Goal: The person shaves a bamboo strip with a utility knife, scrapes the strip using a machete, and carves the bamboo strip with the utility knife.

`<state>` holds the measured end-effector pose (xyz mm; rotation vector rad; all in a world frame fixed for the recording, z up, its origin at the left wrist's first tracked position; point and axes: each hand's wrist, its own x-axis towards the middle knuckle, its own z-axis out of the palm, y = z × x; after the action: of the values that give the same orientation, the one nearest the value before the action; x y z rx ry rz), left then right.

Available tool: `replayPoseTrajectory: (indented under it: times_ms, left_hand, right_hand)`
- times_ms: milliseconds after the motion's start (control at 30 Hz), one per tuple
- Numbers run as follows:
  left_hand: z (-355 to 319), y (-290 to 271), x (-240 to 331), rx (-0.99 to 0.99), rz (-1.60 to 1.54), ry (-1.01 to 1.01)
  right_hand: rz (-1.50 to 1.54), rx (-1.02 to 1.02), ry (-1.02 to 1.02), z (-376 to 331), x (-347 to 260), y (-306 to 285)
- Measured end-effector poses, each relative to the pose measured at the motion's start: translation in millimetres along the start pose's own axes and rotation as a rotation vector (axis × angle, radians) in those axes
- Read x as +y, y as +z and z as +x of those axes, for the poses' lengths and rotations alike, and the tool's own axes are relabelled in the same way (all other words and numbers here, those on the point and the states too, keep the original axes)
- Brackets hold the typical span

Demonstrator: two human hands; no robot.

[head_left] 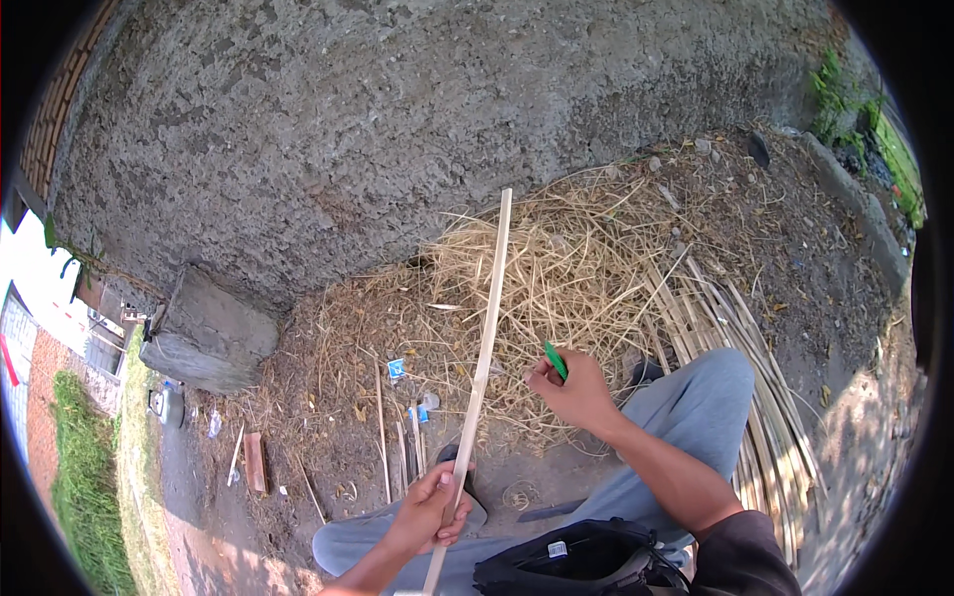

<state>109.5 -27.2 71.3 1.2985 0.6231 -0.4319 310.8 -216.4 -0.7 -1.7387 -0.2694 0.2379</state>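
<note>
My left hand (434, 514) is closed around the lower part of a long, pale bamboo strip (491, 308). The strip stands out away from me, slightly bowed, its far end in front of the wall. Off to the right and apart from the strip, my right hand (579, 395) is closed on a slim green tool (556, 361). Only a short green piece shows above the fingers, and the rest is hidden in the fist. Beyond both hands lies a heap of thin bamboo shavings (566, 268).
Split bamboo strips (765, 417) lie beside my right knee. A rough grey wall (397, 119) rises behind the heap, with a concrete block (214, 328) at the left. A black bag (566, 561) rests on my lap. A reddish-brown piece (255, 462) lies on the ground.
</note>
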Motion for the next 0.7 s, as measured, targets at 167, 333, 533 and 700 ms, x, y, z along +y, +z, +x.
replayPoseTrajectory:
  times_ms: [167, 333, 533, 700]
  left_hand:
    - [16, -16, -42, -0.014, -0.259, -0.082]
    - [21, -15, -60, -0.054, -0.319, -0.072]
    - [23, -8, -69, -0.048, -0.32, -0.028]
    - [24, -8, -64, -0.109, -0.388, 0.008]
  right_hand:
    - [-0.659, -0.041, -0.217, -5, 8, 9]
    - [-0.787, -0.111, -0.303, -13, 22, 21]
    - [-0.791, -0.177, -0.25, -19, 1, 31]
    - [-0.804, -0.235, -0.293, -22, 13, 35]
